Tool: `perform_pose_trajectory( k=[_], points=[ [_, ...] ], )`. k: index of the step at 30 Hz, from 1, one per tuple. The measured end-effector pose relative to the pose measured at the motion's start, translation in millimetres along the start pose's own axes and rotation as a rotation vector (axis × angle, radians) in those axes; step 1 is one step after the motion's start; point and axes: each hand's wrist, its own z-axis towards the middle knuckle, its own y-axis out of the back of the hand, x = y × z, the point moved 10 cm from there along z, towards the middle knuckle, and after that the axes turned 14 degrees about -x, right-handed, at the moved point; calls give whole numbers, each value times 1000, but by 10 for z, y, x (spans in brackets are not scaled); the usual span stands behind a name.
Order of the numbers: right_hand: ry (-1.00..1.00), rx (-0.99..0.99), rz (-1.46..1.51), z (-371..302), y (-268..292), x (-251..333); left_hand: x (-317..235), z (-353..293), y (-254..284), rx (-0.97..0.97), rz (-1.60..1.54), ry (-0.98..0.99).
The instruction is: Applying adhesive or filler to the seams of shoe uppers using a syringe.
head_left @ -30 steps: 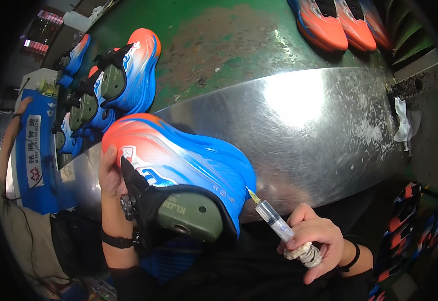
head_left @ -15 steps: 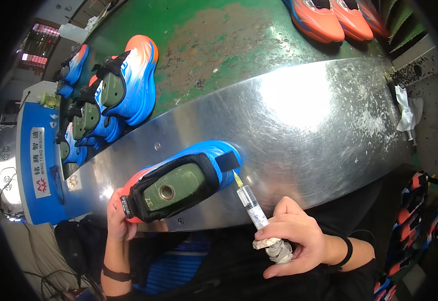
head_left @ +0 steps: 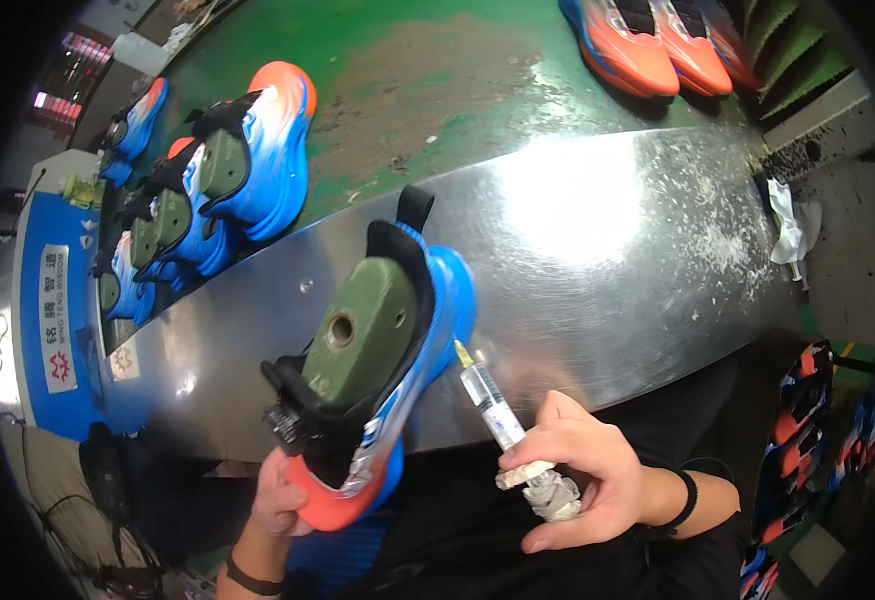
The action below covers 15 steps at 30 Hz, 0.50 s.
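Note:
A blue, white and orange running shoe (head_left: 449, 300) is tilted on its side above the near edge of the metal surface, toe toward me. Inside it sits a dark green shoe last (head_left: 377, 310) with a round hole, framed by the black collar. My left hand (head_left: 279, 496) is closed on the orange toe. In my right hand (head_left: 602, 462) is a clear syringe (head_left: 493, 408) with a yellow needle tip, its plunger end wrapped in whitish material. That tip is at the blue side of the heel; whether it touches, I cannot tell.
Beyond the metal plate (head_left: 597, 290) runs a worn green belt (head_left: 477, 70). Several shoes on green lasts (head_left: 222, 165) stand at left, near a blue machine panel (head_left: 37, 330). Orange shoes (head_left: 637, 60) sit far right. White crumpled material (head_left: 789, 225) hangs by the plate's right end.
My left hand has moved right and nearer to me, turning the shoe so its heel points away and its side shows. The syringe has shifted slightly left.

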Motion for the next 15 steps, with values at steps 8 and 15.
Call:
perform_pose_trajectory(
  k=[8, 15],
  points=[
    [-63, 124, -24, 1, -153, 170, 367, -105, -281, 214, -204, 203],
    [-188, 196, -8, -129, -265, 451, 477, -188, -594, 354, -334, 359]
  ],
)
